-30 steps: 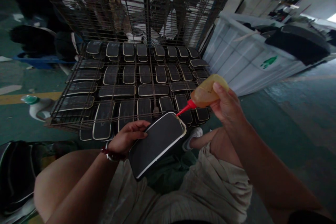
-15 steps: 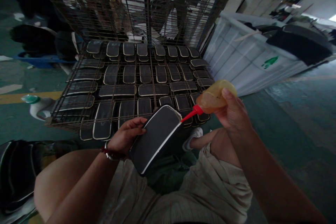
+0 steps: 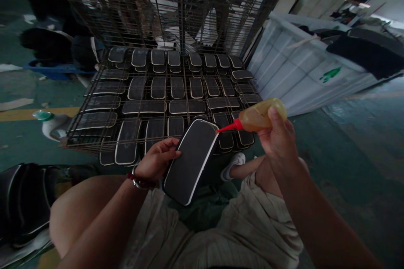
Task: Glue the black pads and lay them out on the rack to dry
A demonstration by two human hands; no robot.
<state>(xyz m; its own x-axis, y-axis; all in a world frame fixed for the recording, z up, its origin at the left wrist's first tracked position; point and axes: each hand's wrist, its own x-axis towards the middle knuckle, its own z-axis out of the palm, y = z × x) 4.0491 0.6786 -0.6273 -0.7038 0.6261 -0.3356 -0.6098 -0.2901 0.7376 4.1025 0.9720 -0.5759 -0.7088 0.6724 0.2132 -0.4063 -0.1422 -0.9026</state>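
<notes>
My left hand (image 3: 162, 157) grips the left edge of a dark, flat panel with rounded corners (image 3: 191, 164), thumb on top and the other fingers partly hidden. A white line runs along the panel's border. In my right hand (image 3: 280, 134) is a squeeze bottle (image 3: 260, 115) of amber liquid with a red nozzle. The bottle lies nearly level, and the nozzle's tip meets the panel's upper right corner. Beyond the panel, a wire rack (image 3: 142, 107) carries rows of similar dark panels with pale edges.
A white bin (image 3: 293, 63) holding dark material stands on the right. At the left are a white jug with a green cap (image 3: 52, 124), a blue tray (image 3: 50, 71) under dark items, and a dark stack (image 3: 23, 201) near my knee. A tall wire frame rises behind the rack.
The panel has turned to a more upright angle in my left hand. The bottle has tipped closer to level, and its nozzle tip has moved up to the panel's corner.
</notes>
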